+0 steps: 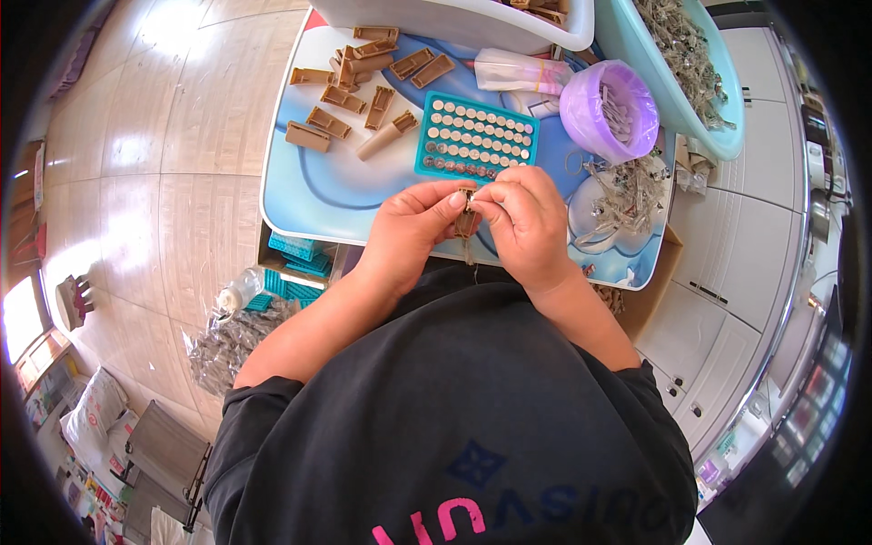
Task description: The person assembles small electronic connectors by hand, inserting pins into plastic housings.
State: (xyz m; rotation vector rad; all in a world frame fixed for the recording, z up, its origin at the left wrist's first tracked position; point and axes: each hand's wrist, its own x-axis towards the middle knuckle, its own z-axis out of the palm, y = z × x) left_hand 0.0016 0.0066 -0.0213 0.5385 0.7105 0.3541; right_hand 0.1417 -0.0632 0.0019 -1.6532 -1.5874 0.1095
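Observation:
My left hand grips a narrow brown plastic casing upright over the near edge of the small table. The fingers of my right hand are pinched together at the casing's upper end; a small pale piece seems to be between them, too small to name. Thin strands hang below the casing. Just beyond my hands lies a teal tray holding rows of round, coin-like discs, pale in the far rows and darker in the nearest one. Several more brown casings are scattered to the left of the tray.
On the blue-and-white table stand a purple tub with thin pieces, a clear plastic packet and a heap of wired metal parts. A white bin and light-blue tub border it. A bottle stands lower left.

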